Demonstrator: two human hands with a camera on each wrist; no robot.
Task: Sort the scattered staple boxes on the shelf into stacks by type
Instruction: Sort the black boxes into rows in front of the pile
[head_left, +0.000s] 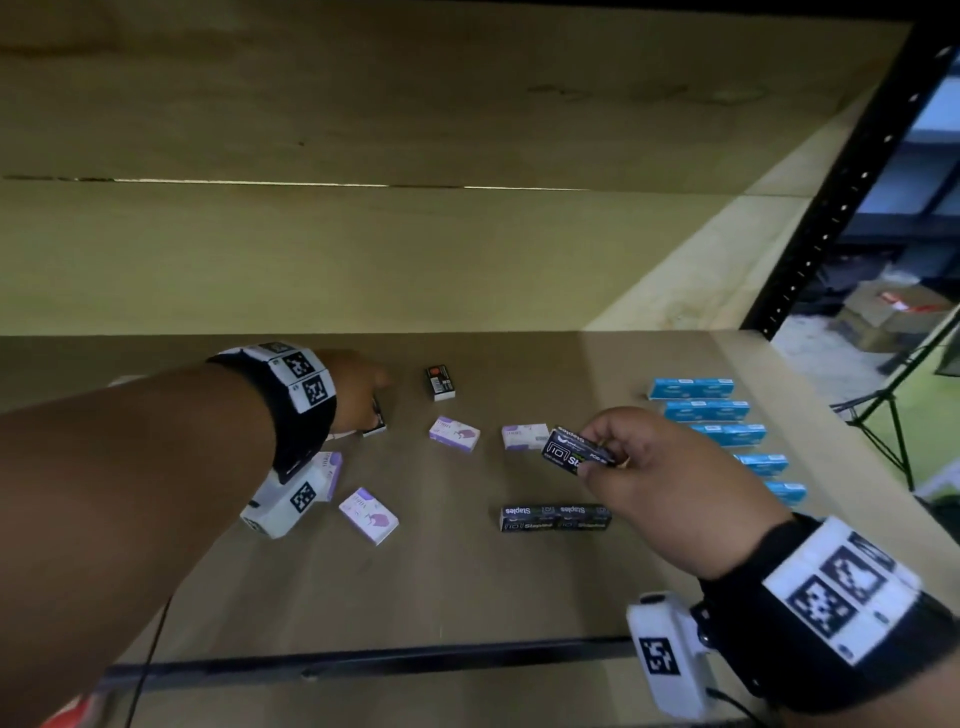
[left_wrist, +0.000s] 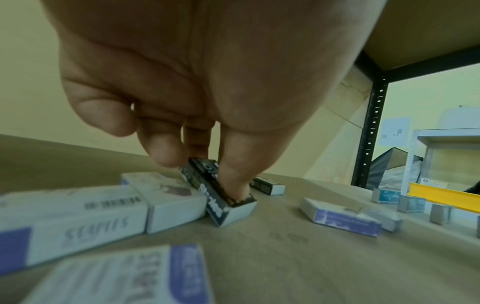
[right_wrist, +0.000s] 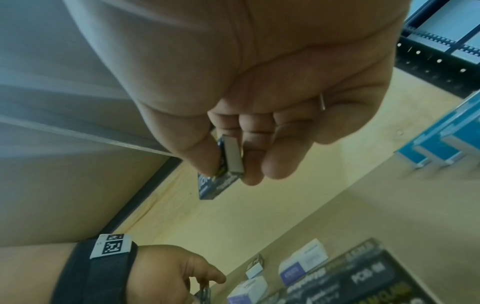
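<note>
My right hand (head_left: 595, 453) holds a black staple box (head_left: 569, 448) in the air, pinched between thumb and fingers; the right wrist view shows this box (right_wrist: 230, 162) end-on. Below it, two black staple boxes (head_left: 555, 518) lie end to end on the shelf (head_left: 467, 587). My left hand (head_left: 370, 408) reaches to the far left and pinches another small black box (left_wrist: 221, 202), one end on the shelf and the other tilted up. Several white-and-purple boxes (head_left: 453, 433) lie scattered in the middle and left. A black box with a red mark (head_left: 440, 382) lies farther back.
Several blue boxes (head_left: 691, 388) stand in a diagonal row at the right. The shelf's black front rail (head_left: 363, 662) runs along the near edge. A black perforated upright (head_left: 831, 218) stands at the right. The board of the shelf above hangs low overhead.
</note>
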